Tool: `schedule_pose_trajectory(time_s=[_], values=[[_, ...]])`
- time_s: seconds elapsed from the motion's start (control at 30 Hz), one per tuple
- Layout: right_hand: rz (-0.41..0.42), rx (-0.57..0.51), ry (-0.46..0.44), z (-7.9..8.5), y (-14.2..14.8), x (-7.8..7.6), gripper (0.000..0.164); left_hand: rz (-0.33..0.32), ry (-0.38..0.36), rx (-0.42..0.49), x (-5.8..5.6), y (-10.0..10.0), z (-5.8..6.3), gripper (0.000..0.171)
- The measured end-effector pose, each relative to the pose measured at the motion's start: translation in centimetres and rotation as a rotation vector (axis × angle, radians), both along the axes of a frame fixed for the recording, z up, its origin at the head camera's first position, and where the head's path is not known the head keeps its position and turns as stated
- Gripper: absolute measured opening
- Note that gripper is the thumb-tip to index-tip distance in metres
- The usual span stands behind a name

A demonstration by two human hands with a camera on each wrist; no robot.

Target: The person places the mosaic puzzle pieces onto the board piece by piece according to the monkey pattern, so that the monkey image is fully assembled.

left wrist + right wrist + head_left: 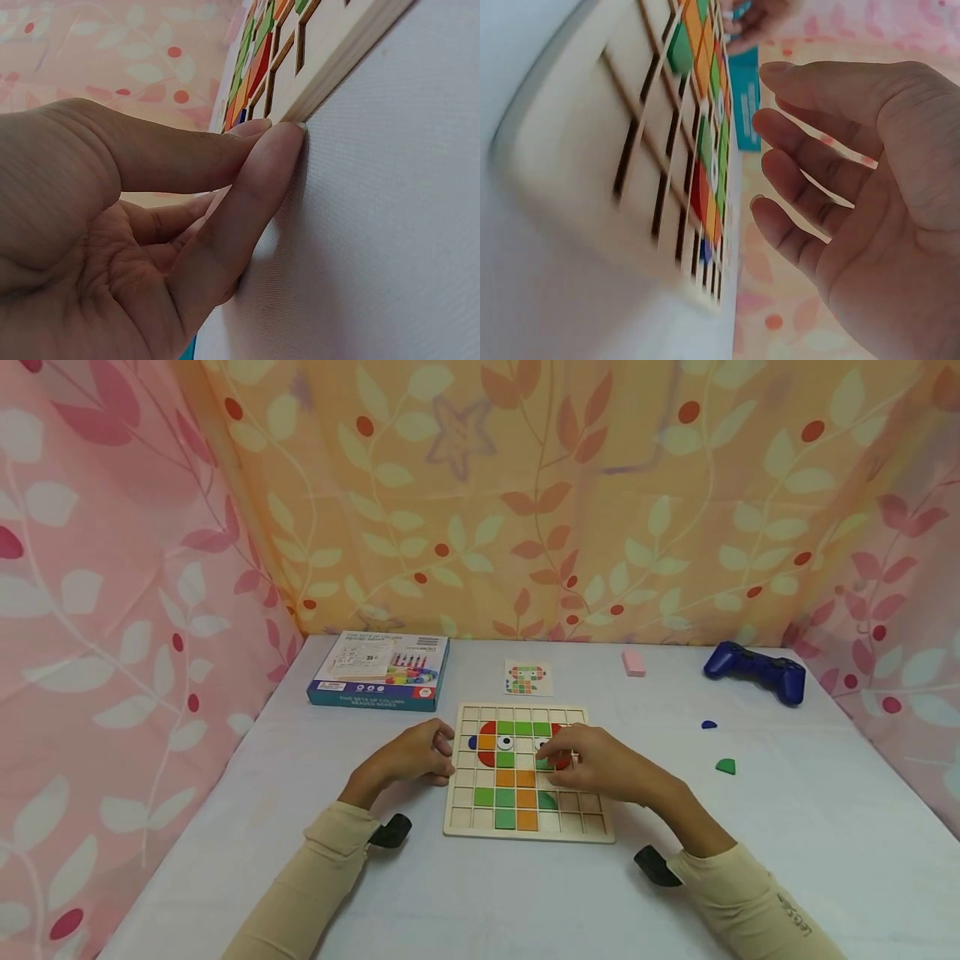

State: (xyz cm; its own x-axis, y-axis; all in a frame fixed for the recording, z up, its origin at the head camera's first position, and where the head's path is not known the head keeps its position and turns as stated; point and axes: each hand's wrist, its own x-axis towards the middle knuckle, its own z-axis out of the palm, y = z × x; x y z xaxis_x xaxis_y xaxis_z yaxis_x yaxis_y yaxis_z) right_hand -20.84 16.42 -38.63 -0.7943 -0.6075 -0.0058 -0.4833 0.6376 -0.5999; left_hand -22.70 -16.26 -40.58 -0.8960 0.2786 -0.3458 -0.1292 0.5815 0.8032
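A wooden grid board (581, 827) lies on the table, with green, orange, red and blue tiles and round eye pieces in its cells. With thumb and index fingertips, my left hand (408, 753) pinches the board's left edge, seen close up in the left wrist view. My right hand (603, 764) hovers over the board's right side and covers some tiles there. Its fingers (795, 142) are loosely bent and hold nothing in the right wrist view. Below it, a green quarter-round tile (547, 800) sits in the board.
Behind the board lies a small pattern card (528, 677). A boxed set (378, 670) stands back left. To the right are a pink block (633, 663), a blue game controller (756, 672), a loose blue half-round tile (708, 724) and a loose green quarter-round tile (726, 767).
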Motion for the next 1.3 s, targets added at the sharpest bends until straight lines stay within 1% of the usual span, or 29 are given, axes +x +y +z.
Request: schedule_pose_trajectory(time_s=[0.1,0.23,0.47,0.67,0.93,1.13,1.3], values=[[-0.039,-0.003,-0.014,-0.1,1.7,0.0,0.026,-0.001,-0.003,0.004,0.0,0.0,0.0,0.059],[-0.076,0.018,-0.004,-0.2,4.0,0.1,0.026,-0.007,-0.002,0.001,0.0,0.0,0.0,0.059],[-0.163,0.051,-0.004,-0.4,7.8,0.4,0.031,-0.009,0.002,-0.010,-0.1,0.1,-0.1,0.059],[-0.216,0.059,0.045,-0.7,11.0,0.9,0.030,-0.005,-0.003,-0.013,-0.2,0.0,-0.1,0.059],[-0.300,0.106,0.062,-1.1,15.0,1.5,0.031,-0.006,-0.006,-0.014,-0.3,0.0,-0.2,0.059],[-0.350,0.149,0.064,-1.3,17.9,1.5,0.035,-0.005,-0.004,-0.020,-0.1,-0.1,0.0,0.059],[-0.402,0.181,0.052,-1.6,20.1,1.3,0.040,-0.004,-0.004,-0.010,-0.2,0.0,-0.2,0.059]])
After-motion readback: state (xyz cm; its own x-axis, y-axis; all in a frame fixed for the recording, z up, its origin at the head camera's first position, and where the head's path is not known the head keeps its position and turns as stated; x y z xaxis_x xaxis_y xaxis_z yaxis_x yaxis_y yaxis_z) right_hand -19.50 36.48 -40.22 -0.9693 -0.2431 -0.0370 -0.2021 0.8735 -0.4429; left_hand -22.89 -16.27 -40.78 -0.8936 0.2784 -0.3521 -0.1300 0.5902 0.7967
